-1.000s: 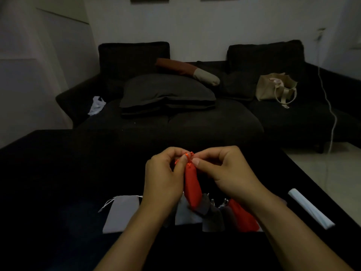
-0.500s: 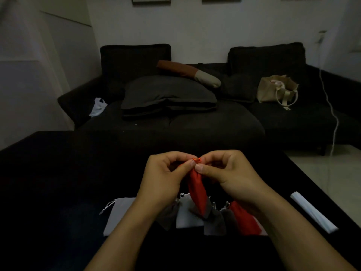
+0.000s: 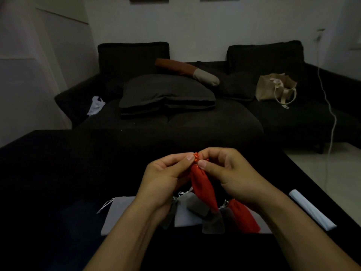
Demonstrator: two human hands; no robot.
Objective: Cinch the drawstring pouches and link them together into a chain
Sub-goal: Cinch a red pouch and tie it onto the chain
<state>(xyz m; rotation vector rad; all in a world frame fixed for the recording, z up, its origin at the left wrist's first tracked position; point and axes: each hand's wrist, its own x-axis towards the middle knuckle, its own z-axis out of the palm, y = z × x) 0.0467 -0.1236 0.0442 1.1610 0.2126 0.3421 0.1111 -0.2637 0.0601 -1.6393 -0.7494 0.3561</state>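
Note:
A red drawstring pouch (image 3: 203, 187) hangs above the dark table, gathered tight at its neck. My left hand (image 3: 166, 175) and my right hand (image 3: 228, 173) both pinch its top, thumbs meeting at the orange cord ends. Below them on the table lie several more pouches: a light grey one (image 3: 117, 212) at the left with white strings, a pale grey one (image 3: 185, 218), dark grey ones (image 3: 213, 223) and a second red one (image 3: 244, 218). My wrists hide parts of this pile.
A white rolled object (image 3: 310, 209) lies on the black table (image 3: 58, 182) at the right. Behind the table stands a dark sofa (image 3: 195, 122) with cushions, a beige bag (image 3: 273, 88) and a white cloth (image 3: 95, 105). A white cable (image 3: 330, 106) hangs at the right.
Both hands stayed at the red pouch's neck. The pouch's hanging body has swung to the right, and the neck looks more tightly gathered.

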